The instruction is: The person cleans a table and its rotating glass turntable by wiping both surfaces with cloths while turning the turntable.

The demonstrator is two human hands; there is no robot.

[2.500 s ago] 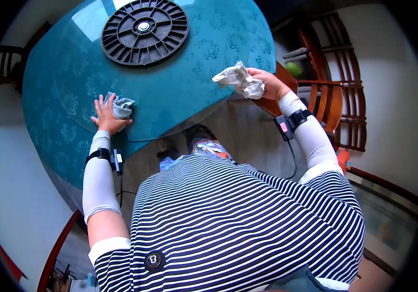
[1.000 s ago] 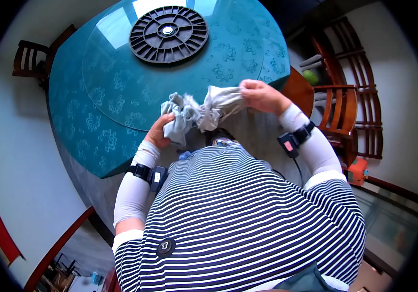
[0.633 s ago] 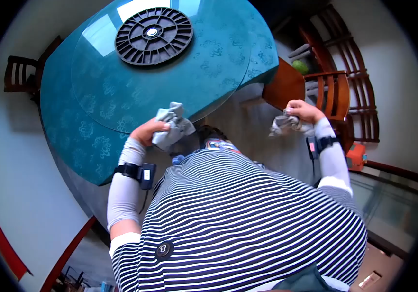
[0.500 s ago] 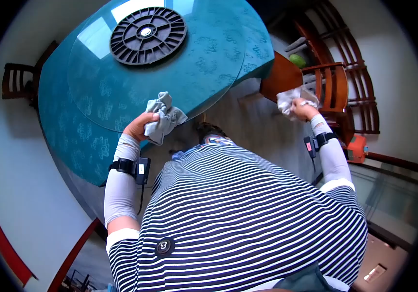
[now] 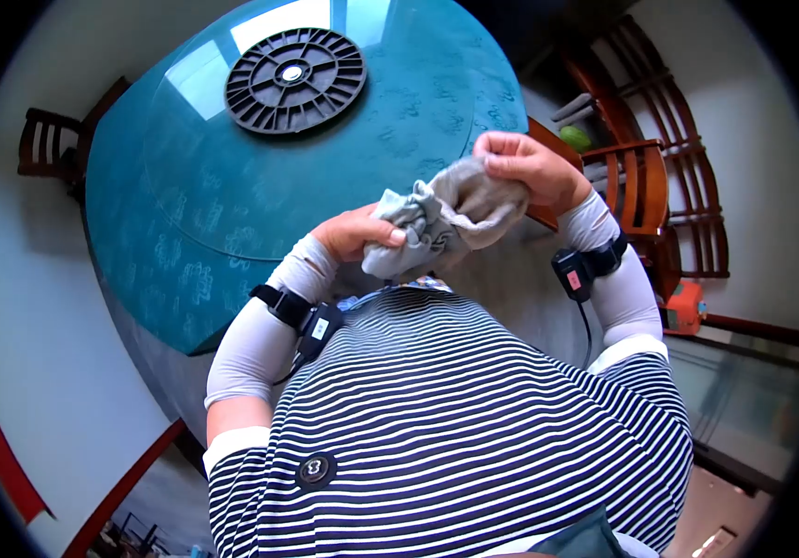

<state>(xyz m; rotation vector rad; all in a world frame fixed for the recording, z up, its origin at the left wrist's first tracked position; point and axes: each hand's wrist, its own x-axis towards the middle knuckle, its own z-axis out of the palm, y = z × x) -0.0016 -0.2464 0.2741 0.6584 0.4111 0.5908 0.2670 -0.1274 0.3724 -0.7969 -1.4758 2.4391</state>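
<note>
My left hand [image 5: 359,234] is closed on a bunched, pale grey-green cloth [image 5: 411,228], thumb on top. A second cloth [image 5: 481,197], greyish beige and crumpled, hangs from my right hand [image 5: 534,169], pinched between thumb and fingers. Both cloths meet in front of my striped shirt, and their edges touch or overlap. Beyond them stands a round table [image 5: 232,195] with a teal patterned cover under clear glass. A black ribbed disc [image 5: 297,98] with a pale round centre lies on that glass.
Wooden chairs [image 5: 637,191] line the right side, one holding a green round object [image 5: 574,139]. Another wooden chair [image 5: 46,144] stands at the far left. An orange-red box [image 5: 684,307] sits at right near a glass-fronted surface.
My hands were wide apart, each with a cloth. Both have come inward, the right one moving left and slightly up, so the two cloths are now together.
</note>
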